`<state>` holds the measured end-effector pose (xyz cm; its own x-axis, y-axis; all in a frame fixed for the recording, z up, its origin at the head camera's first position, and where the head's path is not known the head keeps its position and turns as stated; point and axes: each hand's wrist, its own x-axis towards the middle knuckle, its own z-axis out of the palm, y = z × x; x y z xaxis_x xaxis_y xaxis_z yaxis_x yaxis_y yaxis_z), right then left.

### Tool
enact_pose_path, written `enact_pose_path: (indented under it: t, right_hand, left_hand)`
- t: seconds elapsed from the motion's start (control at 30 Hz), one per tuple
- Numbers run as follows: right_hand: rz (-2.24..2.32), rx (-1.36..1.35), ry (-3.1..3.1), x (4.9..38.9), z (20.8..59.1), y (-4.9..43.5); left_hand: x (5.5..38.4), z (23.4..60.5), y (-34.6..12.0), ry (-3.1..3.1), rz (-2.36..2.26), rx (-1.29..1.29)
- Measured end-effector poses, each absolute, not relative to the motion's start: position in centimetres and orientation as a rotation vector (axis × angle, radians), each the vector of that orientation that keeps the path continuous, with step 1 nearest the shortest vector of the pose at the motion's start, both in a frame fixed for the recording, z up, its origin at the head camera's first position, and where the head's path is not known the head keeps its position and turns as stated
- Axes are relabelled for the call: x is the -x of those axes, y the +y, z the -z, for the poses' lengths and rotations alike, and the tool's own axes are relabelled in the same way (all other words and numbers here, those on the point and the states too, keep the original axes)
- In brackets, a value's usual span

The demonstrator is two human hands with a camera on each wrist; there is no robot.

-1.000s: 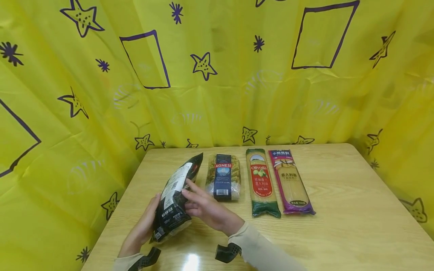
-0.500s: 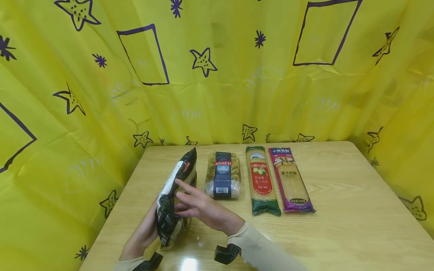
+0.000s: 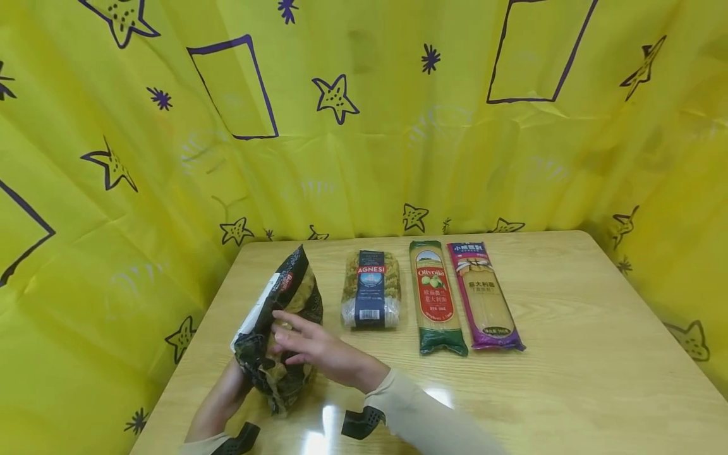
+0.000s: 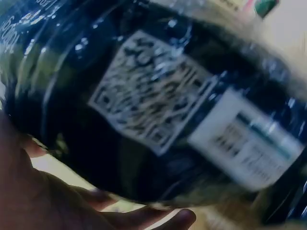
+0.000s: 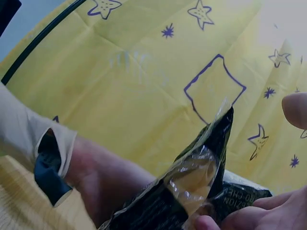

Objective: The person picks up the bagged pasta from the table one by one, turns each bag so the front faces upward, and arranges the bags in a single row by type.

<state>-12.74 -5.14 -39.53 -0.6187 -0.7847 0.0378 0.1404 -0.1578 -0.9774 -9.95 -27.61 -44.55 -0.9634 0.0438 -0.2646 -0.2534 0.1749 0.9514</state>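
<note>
A black plastic bag of pasta (image 3: 287, 354) with clear windows and pale yellow contents is held tilted at the left of the table. My left hand (image 3: 230, 385) grips it from its left and lower side, mostly hidden behind it in the head view. The left wrist view shows that hand's fingers (image 4: 139, 218) along the bag's edge, below a QR code and a white label on the black bag (image 4: 120, 158). My right hand (image 3: 318, 351) touches the bag's right side with extended fingers. In the right wrist view, the fingers (image 5: 259, 213) rest against the creased pack (image 5: 192, 177).
On the wooden table (image 3: 591, 354) lie a bag of Agnesi spiral pasta (image 3: 371, 291), a green-and-red Olivoila spaghetti pack (image 3: 436, 297) and a purple spaghetti pack (image 3: 486, 297), side by side. A yellow patterned curtain (image 3: 387, 170) surrounds the table's back and sides.
The bag has turned in the left hand: its white-labelled face has swung to the left and its clear-windowed side now shows. Both hands have shifted slightly left.
</note>
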Motion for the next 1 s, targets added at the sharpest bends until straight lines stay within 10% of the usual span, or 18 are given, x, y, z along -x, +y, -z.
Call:
enact_pose_path:
  t: [1.0]
  right_hand:
    - [1.990,0.423,1.462,13.5,41.7,-6.0]
  left_hand:
    - [9.5,39.9,-31.4,2.205,-1.982,0.171]
